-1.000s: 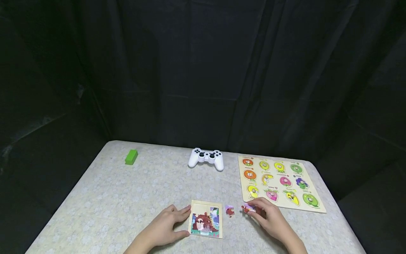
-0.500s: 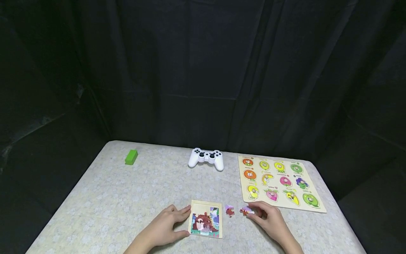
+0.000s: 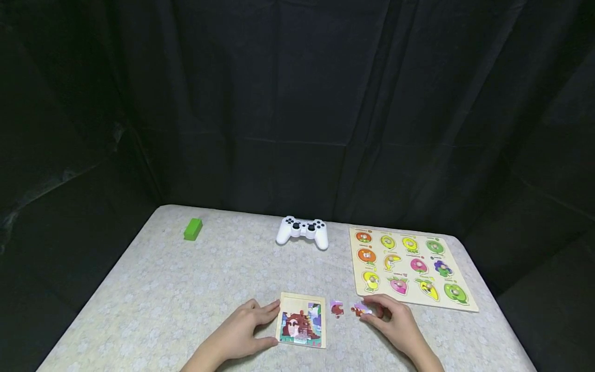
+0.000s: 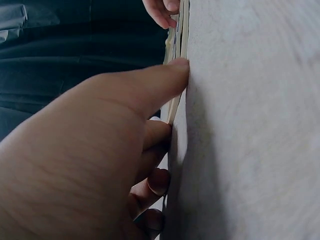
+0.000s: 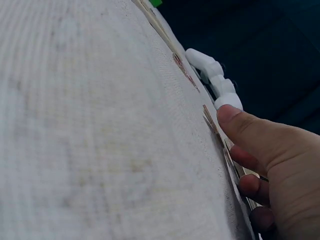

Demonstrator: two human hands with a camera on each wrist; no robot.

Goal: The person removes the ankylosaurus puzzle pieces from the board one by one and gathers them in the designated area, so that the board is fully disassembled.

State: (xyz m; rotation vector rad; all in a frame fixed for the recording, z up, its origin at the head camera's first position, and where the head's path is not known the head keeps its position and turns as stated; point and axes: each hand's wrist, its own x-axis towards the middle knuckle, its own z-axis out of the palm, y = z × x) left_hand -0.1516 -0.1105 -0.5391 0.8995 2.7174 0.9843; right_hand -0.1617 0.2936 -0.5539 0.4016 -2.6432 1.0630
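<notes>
Jigsaw pieces (image 3: 299,328), flat and brightly printed, already cover the lower part and most of the right side of your square, pale wooden tray (image 3: 302,295), forming a reddish-brown figure with a light face. What is left to fill, as far as the head view shows, is the bare patch at the tray's upper left, running along its top. Two loose bits are outside, to the right: a small purple and reddish-brown jigsaw piece (image 3: 337,308) on the pale, flower-patterned table (image 3: 223,268), just beside the tray, and farther out a flat purple, red and orange segment (image 3: 360,309), whether single or several joined you cannot tell. Your right hand (image 3: 395,323) has its grip pinching that segment, on or just above the table. Your left hand (image 3: 244,330) has its grip spread, thumb and forefinger against the tray's left edge. Judging by the gap, you seem well past halfway, with neither loose bit seated.
</notes>
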